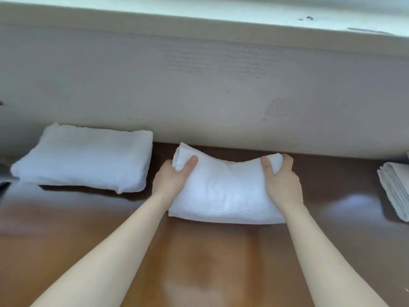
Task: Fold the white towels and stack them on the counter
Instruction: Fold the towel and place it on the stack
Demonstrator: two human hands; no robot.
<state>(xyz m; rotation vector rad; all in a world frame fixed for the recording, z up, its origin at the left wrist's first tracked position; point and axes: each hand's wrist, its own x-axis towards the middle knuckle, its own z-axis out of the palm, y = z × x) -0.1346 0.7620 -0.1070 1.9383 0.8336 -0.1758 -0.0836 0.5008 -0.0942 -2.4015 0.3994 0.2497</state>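
Brown counter (66, 229) meets pale, perhaps scuffed wall (199, 96).

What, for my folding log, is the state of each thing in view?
Middle towel: folded, far edge lifted, gripped at both corners.
Left towel: folded, flat on the counter, untouched.
Right stack: folded, partly out of frame.
Left hand: grips middle towel.
Right hand: grips middle towel.
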